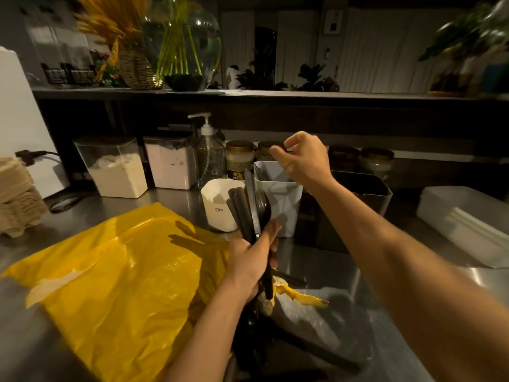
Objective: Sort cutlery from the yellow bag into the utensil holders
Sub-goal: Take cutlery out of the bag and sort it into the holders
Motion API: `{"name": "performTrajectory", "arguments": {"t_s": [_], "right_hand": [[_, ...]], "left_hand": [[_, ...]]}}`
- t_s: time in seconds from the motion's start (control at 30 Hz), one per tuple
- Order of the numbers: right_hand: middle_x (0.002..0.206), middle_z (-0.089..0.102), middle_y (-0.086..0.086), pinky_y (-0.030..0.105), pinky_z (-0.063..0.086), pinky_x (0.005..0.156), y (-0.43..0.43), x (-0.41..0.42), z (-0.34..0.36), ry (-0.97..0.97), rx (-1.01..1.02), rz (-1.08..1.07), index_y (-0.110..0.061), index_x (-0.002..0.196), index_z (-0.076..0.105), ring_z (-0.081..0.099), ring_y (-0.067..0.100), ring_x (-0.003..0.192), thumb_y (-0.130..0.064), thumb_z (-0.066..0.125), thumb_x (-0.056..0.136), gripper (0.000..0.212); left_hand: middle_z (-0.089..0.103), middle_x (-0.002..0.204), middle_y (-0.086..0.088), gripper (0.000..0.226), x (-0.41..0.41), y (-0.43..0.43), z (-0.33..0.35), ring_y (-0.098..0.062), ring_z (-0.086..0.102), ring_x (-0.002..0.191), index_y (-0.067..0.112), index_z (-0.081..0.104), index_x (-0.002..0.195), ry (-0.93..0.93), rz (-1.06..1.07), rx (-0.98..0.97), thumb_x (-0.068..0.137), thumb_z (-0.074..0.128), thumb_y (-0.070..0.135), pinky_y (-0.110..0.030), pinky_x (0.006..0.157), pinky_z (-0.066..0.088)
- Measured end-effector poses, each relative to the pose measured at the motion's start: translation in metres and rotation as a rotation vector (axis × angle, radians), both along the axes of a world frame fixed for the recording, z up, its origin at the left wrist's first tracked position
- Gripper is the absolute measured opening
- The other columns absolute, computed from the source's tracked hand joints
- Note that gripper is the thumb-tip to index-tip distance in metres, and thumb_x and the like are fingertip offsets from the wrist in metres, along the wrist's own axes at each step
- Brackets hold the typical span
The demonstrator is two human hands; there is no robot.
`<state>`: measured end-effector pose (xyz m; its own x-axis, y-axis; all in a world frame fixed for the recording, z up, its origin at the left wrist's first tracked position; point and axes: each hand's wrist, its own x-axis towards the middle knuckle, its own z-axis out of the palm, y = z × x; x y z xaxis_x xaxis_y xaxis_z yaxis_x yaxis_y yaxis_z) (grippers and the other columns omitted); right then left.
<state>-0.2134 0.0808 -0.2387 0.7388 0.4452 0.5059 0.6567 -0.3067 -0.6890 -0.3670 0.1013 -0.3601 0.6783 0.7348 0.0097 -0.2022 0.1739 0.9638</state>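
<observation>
Clutching black cutlery (243, 213) in left hand (248, 260) grip, right hand (301, 159) pinched over grey holder (286, 210), contents unclear

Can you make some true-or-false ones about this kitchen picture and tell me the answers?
1. The left hand holds a bunch of black cutlery. True.
2. The bag on the counter is blue. False: it is a yellow bag.
3. The right hand is up over the square grey holder. True.
4. The pump bottle lies on its side. False: it stands upright, behind the round white holder.
</observation>
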Motion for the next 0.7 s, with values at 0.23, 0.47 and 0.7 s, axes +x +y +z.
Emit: {"name": "performTrajectory", "arguments": {"t_s": [0.23, 0.47, 0.7], "right_hand": [[0.071, 0.070, 0.010, 0.029, 0.059, 0.062, -0.070, -0.074, -0.045, 0.503, -0.099, 0.506, 0.002, 0.092, 0.068, 0.067, 0.025, 0.063, -0.037, 0.076, 0.088, 0.040], [0.083, 0.064, 0.019, 0.035, 0.050, 0.068, -0.085, -0.067, -0.060, 0.680, 0.139, 0.642, 0.015, 0.103, 0.064, 0.055, 0.032, 0.072, -0.019, 0.067, 0.097, 0.035], [0.075, 0.063, -0.001, 0.019, 0.038, 0.049, -0.098, -0.050, -0.056, 0.717, 0.242, 0.644, -0.003, 0.109, 0.068, 0.050, 0.011, 0.061, -0.022, 0.058, 0.101, 0.023]], "left_hand": [[0.052, 0.066, -0.005, 0.015, -0.005, -0.006, 0.005, -0.012, 0.047, 0.049, 0.011, 0.068, 0.083, -0.125, -0.139, 0.030, 0.097, 0.063, 0.013, -0.026, 0.046, 0.037], [0.068, 0.087, -0.018, 0.019, -0.017, -0.011, 0.012, -0.014, 0.064, 0.058, 0.001, 0.063, 0.114, -0.198, -0.216, -0.007, 0.100, 0.055, 0.011, -0.023, 0.045, 0.047], [0.075, 0.107, -0.016, 0.019, -0.018, -0.013, 0.010, -0.028, 0.075, 0.092, 0.008, 0.068, 0.111, -0.236, -0.247, 0.002, 0.100, 0.052, 0.006, -0.034, 0.054, 0.058]]}}
